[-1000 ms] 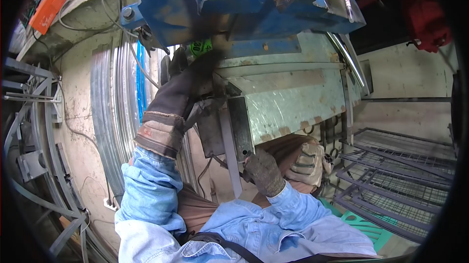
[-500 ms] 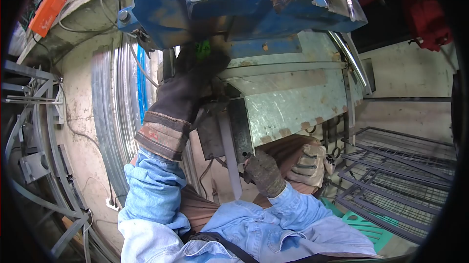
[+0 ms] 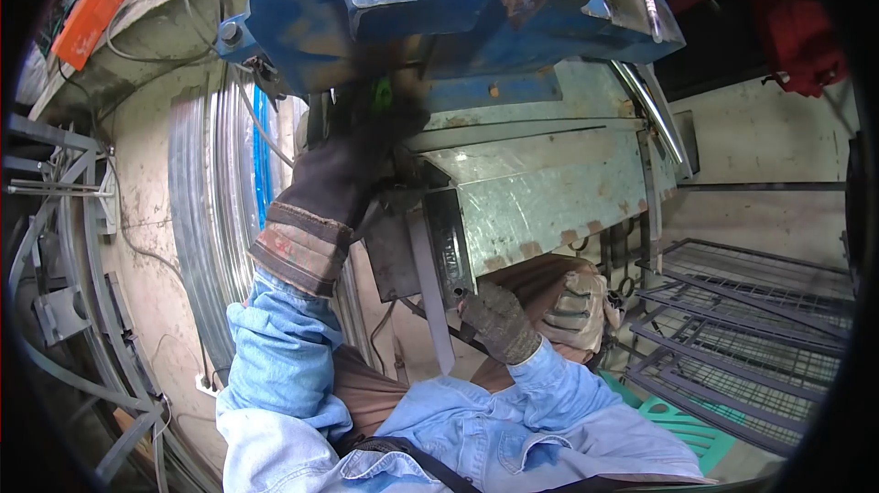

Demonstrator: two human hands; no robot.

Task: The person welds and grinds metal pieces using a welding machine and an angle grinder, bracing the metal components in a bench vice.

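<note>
My left hand [image 3: 352, 150], in a dark glove with a brown cuff, reaches up beneath the blue bench vise [image 3: 302, 35]. Its fingers are lost in shadow beside a small green piece [image 3: 383, 93]. My right hand [image 3: 504, 324], in a grey knit glove, is closed at the lower end of a dark metal bar [image 3: 449, 237]; what lies within its fingers is hidden. Along the bar's right side runs a pale, scratched metal panel [image 3: 549, 200] with rust spots on its lower edge. A flat grey strip [image 3: 430, 301] hangs down left of the bar.
Long metal profiles [image 3: 206, 218] lean at the left, near curved metal frames [image 3: 64, 365]. An orange case [image 3: 90, 21] and cables lie at the upper left. Dark wire-mesh racks [image 3: 751, 328] stand at the right, above a green plastic piece [image 3: 687, 433]. A red cloth-like item [image 3: 806, 44] hangs at the upper right.
A dark slit now shows along the top of the pale panel, and the dark bar has tilted slightly and catches more light. My right hand stays at its lower end. The view has shifted a little.
</note>
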